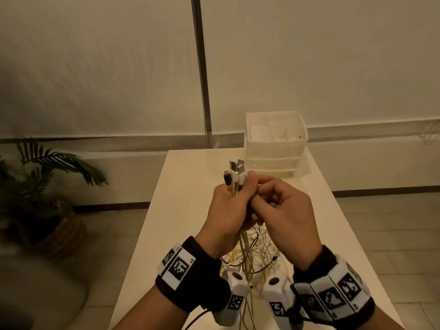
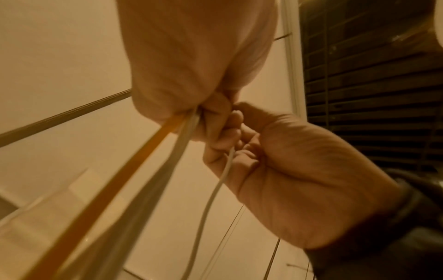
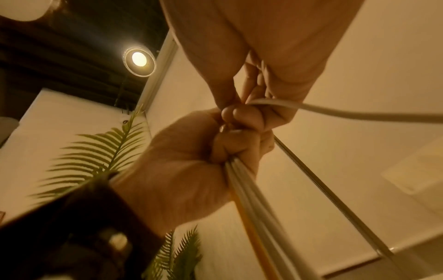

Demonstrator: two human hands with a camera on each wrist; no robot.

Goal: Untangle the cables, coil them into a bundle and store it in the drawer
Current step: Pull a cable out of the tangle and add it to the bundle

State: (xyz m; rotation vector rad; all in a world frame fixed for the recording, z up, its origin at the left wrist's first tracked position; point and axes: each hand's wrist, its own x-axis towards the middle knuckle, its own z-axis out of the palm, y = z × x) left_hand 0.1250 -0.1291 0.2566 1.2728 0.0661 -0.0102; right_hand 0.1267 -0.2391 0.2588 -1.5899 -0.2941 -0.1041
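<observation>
My left hand (image 1: 234,206) is held above the table and grips a bunch of white and yellow cables (image 1: 247,256) just below their ends. Several USB plugs (image 1: 235,173) stick up out of that fist. Close against it, my right hand (image 1: 269,194) has its fingers curled and pinches one white cable (image 3: 335,111). In the left wrist view that cable (image 2: 215,189) runs down out of the right hand (image 2: 287,170). The rest of the cables hang in a loose tangle down to the table. The white three-drawer unit (image 1: 276,148) stands at the table's far right.
The cream table (image 1: 185,191) is narrow, with tiled floor on both sides. A potted palm (image 1: 47,186) stands on the floor to the left. A white wall with a dark vertical pole (image 1: 202,79) is behind.
</observation>
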